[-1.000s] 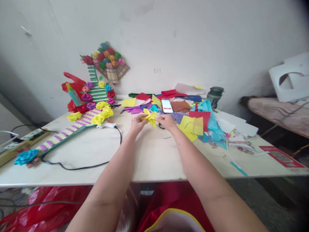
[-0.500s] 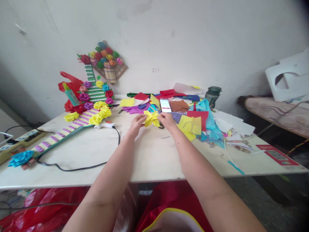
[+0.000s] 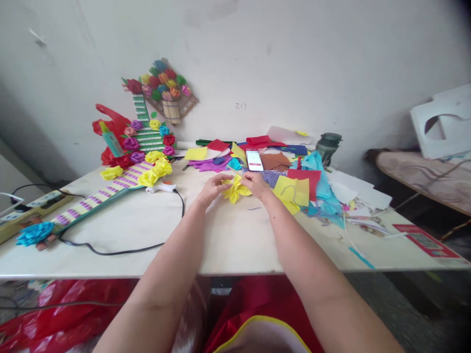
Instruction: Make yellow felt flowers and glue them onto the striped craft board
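Both hands meet over the middle of the white table (image 3: 228, 235). My left hand (image 3: 212, 189) pinches the left side of a small yellow paper flower (image 3: 235, 190). On the flower's right side, my right hand (image 3: 255, 185) grips it with closed fingers. The flower hangs just above the tabletop between the two hands. A thin pale stick pokes out of it up and to the left.
A glue gun (image 3: 162, 188) with a black cord (image 3: 121, 252) lies left of the hands. A long striped craft piece with paper roses (image 3: 110, 189) lies further left. Coloured paper scraps (image 3: 294, 189) and a phone (image 3: 253, 160) lie to the right, a power strip (image 3: 33, 208) at far left.
The yellow flower and both hands have come down a little toward the tabletop. The flower has turned between the fingers.
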`<state>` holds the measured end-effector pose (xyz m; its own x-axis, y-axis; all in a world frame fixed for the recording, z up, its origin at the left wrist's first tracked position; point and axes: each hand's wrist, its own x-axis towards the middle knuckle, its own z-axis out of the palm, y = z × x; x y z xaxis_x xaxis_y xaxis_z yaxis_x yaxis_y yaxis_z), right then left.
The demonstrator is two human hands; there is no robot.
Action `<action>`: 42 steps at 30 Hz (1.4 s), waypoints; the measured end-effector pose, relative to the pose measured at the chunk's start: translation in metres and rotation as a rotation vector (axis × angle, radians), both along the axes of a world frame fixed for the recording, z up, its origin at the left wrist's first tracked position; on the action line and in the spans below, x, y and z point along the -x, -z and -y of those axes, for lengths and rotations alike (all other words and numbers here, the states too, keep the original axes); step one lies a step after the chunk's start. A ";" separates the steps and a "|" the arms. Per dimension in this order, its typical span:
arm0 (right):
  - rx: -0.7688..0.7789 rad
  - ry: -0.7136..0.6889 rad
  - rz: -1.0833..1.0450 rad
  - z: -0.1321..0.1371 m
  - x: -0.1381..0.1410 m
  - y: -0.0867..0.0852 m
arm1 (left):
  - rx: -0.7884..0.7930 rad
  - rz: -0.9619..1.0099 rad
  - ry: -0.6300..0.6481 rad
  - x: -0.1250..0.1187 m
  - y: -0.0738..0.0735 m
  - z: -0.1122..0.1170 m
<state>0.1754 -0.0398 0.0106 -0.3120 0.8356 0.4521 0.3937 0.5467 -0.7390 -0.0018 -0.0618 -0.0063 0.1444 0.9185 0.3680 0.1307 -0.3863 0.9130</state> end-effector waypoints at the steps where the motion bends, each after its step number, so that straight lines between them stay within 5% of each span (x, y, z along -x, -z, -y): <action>1: 0.004 -0.013 0.001 0.000 0.000 0.000 | -0.003 -0.026 -0.003 0.000 0.001 -0.001; 13: -0.091 0.085 0.076 -0.001 0.004 0.003 | -0.093 -0.178 -0.106 -0.001 0.004 -0.005; 29: -0.134 0.162 0.122 -0.006 0.006 0.009 | 0.111 -0.052 -0.038 -0.004 -0.003 0.003; 42: -0.121 0.191 0.125 0.001 0.008 0.004 | 0.108 -0.098 -0.049 -0.002 0.003 -0.002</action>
